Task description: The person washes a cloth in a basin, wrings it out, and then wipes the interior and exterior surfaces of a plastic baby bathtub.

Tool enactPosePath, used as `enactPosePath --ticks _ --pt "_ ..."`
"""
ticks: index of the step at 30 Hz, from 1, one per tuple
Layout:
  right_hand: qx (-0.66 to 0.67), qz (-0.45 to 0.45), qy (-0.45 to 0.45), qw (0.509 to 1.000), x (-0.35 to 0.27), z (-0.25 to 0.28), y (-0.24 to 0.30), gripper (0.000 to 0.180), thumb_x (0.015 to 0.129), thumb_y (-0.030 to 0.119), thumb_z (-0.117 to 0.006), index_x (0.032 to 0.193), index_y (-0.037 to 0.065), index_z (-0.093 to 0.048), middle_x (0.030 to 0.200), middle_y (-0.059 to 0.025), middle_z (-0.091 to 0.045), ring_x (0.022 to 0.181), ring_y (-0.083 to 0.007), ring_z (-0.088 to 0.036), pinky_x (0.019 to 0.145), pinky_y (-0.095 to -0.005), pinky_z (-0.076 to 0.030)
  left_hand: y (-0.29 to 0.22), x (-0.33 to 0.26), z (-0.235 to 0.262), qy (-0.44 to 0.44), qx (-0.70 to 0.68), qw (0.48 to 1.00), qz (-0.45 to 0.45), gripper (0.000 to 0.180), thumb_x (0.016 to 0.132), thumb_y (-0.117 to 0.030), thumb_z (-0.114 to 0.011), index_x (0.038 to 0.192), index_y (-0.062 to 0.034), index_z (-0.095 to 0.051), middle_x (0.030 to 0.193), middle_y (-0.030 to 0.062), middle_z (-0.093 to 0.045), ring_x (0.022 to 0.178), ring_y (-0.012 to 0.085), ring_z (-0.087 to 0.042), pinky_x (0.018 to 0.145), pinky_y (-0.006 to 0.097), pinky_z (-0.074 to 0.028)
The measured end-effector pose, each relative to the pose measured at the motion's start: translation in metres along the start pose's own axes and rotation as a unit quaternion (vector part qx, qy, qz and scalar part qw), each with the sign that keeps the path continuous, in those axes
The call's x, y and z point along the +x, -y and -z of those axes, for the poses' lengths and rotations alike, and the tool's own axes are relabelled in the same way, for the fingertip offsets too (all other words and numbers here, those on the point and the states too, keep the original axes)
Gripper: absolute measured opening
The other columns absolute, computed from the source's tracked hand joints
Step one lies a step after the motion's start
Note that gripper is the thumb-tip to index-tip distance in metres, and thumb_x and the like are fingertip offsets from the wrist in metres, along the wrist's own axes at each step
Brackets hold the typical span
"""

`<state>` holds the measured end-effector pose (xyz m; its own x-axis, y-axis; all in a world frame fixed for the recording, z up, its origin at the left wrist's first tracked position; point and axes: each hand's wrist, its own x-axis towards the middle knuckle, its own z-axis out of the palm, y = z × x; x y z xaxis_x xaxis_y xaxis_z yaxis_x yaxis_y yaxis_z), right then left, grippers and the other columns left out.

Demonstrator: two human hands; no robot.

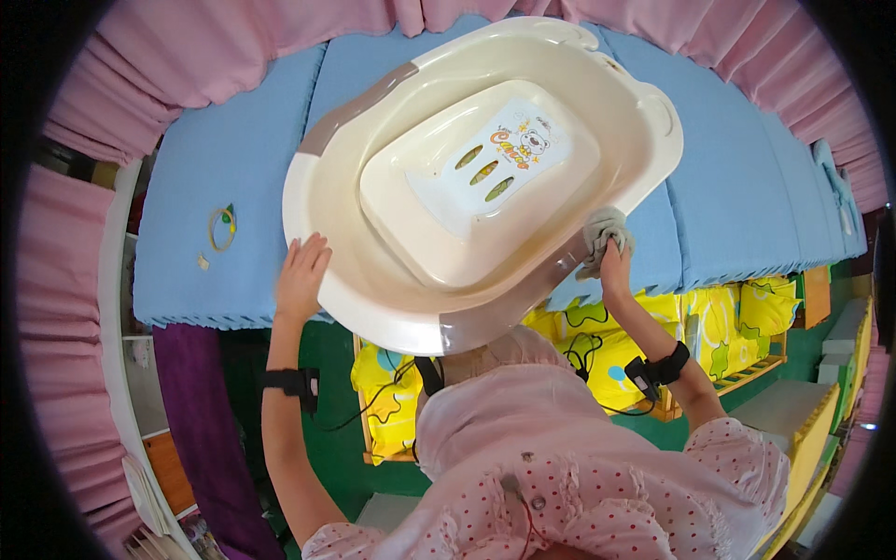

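A large cream plastic baby bathtub (597, 103) with grey-brown rim patches lies tilted on a blue padded surface (233, 159). Inside it is a raised seat with three oval slots and a cartoon sticker. My left hand (301, 277) rests flat and open against the tub's near left rim. My right hand (613, 261) grips a crumpled grey cloth (605, 233) and presses it to the tub's outer wall at the right.
A small ring-shaped toy (222, 227) and a tiny white piece lie on the blue mat at the left. Pink curtains (177, 51) hang behind. Yellow patterned cushions on wooden frames (737, 317) sit below, over a green floor.
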<state>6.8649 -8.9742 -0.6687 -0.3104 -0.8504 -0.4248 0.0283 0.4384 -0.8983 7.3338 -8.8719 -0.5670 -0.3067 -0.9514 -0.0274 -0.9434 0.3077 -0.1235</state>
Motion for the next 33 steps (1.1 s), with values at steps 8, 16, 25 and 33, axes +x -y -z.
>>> enactPosePath --ticks 8,16,25,33 --pt "-0.283 0.273 -0.244 0.886 0.118 -0.006 0.078 0.029 0.08 0.022 -0.05 0.1 0.0 -0.053 0.096 -0.0207 -0.058 0.096 -0.0359 -0.052 0.08 -0.0452 -0.04 -0.096 0.038 -0.004 0.001 -0.073 0.996 -0.057 0.064 0.046 -0.028 -0.072 0.098 0.001 -0.049 0.1 0.0182 -0.049 0.101 0.0342 -0.044 0.102 0.048 -0.023" --pt "-0.495 0.211 -0.088 0.838 0.085 0.038 0.033 0.043 0.078 0.008 -0.045 0.12 -0.002 -0.039 0.101 -0.0224 -0.056 0.1 -0.0399 -0.05 0.079 -0.0481 -0.04 -0.152 0.045 -0.019 -0.056 -0.142 0.986 -0.063 0.057 0.046 -0.018 -0.066 0.097 -0.0004 -0.05 0.099 0.0152 -0.051 0.098 0.0295 -0.048 0.098 0.045 -0.028" --pt "-0.411 0.404 0.015 0.817 -0.049 0.033 -0.007 0.061 0.072 -0.005 -0.043 0.131 -0.001 -0.028 0.132 -0.0287 -0.027 0.12 -0.048 -0.028 0.098 -0.0474 -0.028 -0.151 0.044 -0.02 -0.084 -0.146 0.984 -0.06 0.052 0.046 -0.015 -0.066 0.094 -0.0019 -0.051 0.093 0.0119 -0.053 0.093 0.0268 -0.05 0.095 0.044 -0.031" --pt "-0.472 0.499 0.247 0.683 -0.156 -0.017 -0.003 0.059 0.073 0.009 -0.053 0.129 0.005 -0.036 0.135 -0.0247 -0.024 0.127 -0.0439 -0.019 0.097 -0.0504 -0.027 -0.152 0.04 -0.018 -0.065 -0.128 0.988 -0.052 0.049 0.047 -0.015 -0.066 0.091 -0.0016 -0.051 0.089 0.012 -0.052 0.09 0.027 -0.05 0.093 0.044 -0.032"
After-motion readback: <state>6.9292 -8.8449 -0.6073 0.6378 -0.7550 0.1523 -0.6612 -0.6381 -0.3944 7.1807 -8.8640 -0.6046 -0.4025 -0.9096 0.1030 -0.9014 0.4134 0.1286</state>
